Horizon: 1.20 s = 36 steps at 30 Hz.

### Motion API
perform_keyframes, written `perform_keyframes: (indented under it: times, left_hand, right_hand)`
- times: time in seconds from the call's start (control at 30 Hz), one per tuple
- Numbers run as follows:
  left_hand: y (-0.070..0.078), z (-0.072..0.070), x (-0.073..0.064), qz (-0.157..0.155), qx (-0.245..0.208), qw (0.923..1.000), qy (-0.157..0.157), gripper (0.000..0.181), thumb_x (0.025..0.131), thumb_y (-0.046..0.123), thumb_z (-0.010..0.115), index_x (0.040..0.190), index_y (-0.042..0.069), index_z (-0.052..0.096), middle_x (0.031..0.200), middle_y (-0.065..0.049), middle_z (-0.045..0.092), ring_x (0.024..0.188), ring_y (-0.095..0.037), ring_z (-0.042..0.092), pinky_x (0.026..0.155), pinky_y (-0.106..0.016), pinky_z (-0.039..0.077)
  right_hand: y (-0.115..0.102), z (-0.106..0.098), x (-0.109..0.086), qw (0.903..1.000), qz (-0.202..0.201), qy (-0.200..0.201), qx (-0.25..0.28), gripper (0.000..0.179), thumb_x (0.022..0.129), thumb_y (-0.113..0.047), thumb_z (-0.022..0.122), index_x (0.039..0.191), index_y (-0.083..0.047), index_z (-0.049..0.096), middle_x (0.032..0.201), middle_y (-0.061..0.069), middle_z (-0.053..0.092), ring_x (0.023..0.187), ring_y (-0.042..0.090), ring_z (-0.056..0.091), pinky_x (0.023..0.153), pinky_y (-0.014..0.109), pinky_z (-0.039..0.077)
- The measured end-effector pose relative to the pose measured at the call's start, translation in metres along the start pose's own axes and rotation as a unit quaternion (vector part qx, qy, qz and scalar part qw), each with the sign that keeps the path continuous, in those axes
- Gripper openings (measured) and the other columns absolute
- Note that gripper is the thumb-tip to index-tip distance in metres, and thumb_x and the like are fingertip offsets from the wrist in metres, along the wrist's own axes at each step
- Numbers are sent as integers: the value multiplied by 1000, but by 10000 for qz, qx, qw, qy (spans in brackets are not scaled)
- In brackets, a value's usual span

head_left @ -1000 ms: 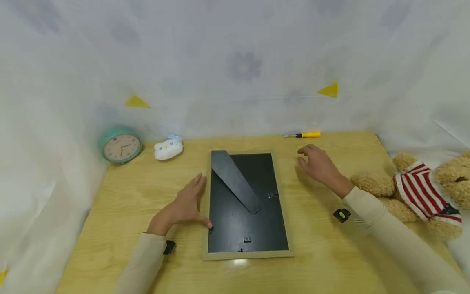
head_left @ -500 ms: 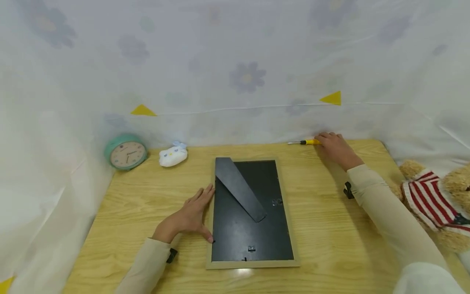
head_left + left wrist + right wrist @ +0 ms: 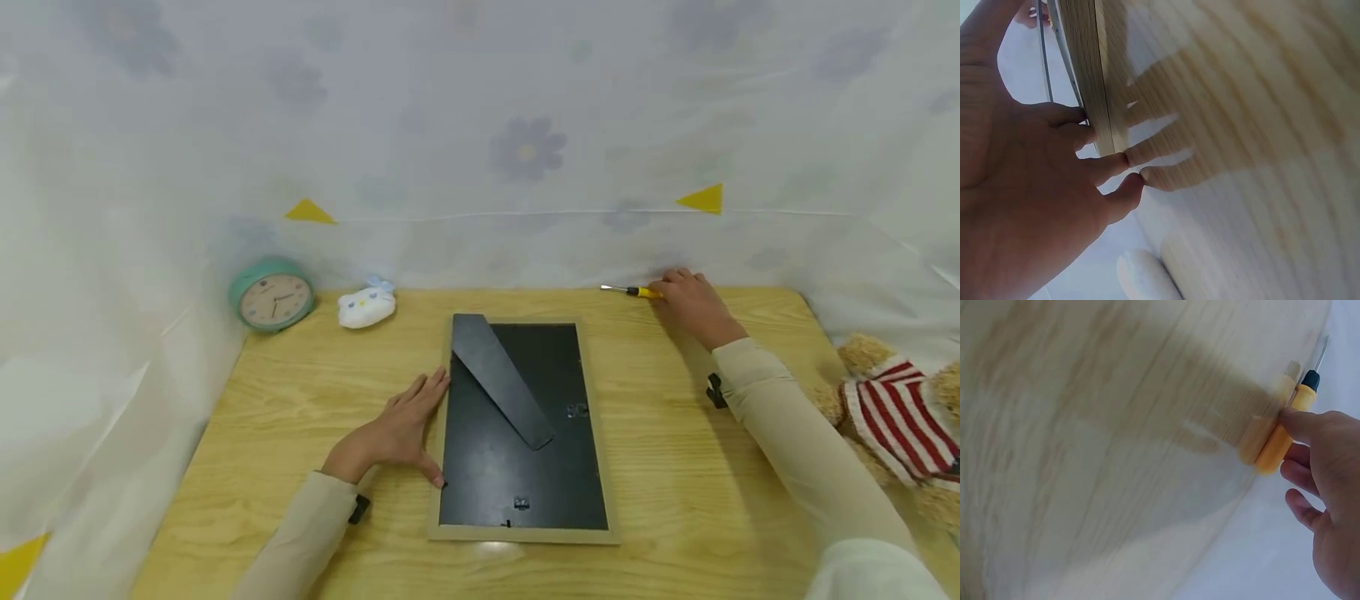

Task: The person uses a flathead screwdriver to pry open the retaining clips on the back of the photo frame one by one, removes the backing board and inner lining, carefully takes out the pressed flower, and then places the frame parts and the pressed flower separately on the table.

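A picture frame (image 3: 525, 492) lies face down on the wooden table, its black backing and slanted stand leg (image 3: 502, 383) showing. My left hand (image 3: 397, 433) rests along its left edge with fingers spread, the thumb at the lower part of that side. In the left wrist view, the fingertips of the left hand (image 3: 1041, 169) meet the frame's side (image 3: 1088, 62) and the tabletop. At the back right, my right hand (image 3: 693, 307) pinches the yellow handle of a screwdriver (image 3: 1275, 447) between thumb and fingers. The metal shaft points left in the head view, low over the table's back edge.
A green alarm clock (image 3: 272, 296) and a white plush cat head (image 3: 366, 307) sit at the back left. A teddy bear (image 3: 900, 417) in a striped shirt lies at the right edge. A white flowered curtain (image 3: 525, 100) hangs behind the table (image 3: 315, 400).
My right hand has reached back and right to the screwdriver and taken hold of its handle. The left hand has stayed at the frame's edge. The head view has shifted slightly.
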State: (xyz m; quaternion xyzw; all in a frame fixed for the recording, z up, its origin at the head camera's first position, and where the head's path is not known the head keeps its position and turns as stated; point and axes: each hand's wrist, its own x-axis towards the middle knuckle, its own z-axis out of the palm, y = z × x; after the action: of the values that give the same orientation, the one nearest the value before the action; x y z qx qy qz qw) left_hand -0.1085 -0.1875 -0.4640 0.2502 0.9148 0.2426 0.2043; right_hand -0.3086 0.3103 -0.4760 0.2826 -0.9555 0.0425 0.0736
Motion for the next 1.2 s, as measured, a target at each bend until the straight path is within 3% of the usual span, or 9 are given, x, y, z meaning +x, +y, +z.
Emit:
perform_keyframes:
  times: [0.2,0.33,0.63,0.83,1.0,1.2]
  left_hand:
    - [3,-1,8,0,86,10000,-34,147,55,55,94,160,3,7,167,-14,-3,151,-45,3,111,-66,21]
    - [4,-3,13,16,58,10000,-43,147,55,55,94,160,3,6,168,-13,-3,151,-44,2,111,-67,20]
    - [5,-7,19,0,-28,10000,-78,147,56,56,94,160,4,5,167,-13,-4,151,-44,3,112,-68,18]
    - [-8,-24,25,228,139,9985,472,142,61,56,91,160,2,6,168,-14,-2,151,-43,6,112,-67,19]
    - [-20,-44,39,391,409,9944,896,142,57,55,94,162,9,10,168,-13,1,151,-44,8,111,-68,19]
    - [-29,-47,58,579,371,9958,596,134,61,56,91,162,14,14,168,-14,-1,151,-45,5,111,-69,19]
  right_hand:
    - [-1,-2,2,9997,-71,23,213,19,91,-7,74,107,2,69,98,16,62,94,37,57,76,55,46]
    - [-15,-9,6,9990,-241,165,327,19,90,-7,74,106,2,69,98,16,62,92,37,57,76,53,48]
    - [-83,-24,23,9935,-943,57,629,18,94,-4,69,110,4,65,99,18,66,88,35,62,78,50,51]
    - [-133,-38,21,9870,-1184,-221,1063,20,95,-5,68,113,3,65,102,16,66,88,32,63,77,47,52]
    - [-167,-41,19,9841,-1269,-401,1180,20,96,-9,68,114,0,66,100,11,67,83,25,62,74,43,53]
    - [-193,-34,21,9810,-1478,-673,1062,22,98,-13,66,116,0,65,99,10,66,81,20,64,72,36,55]
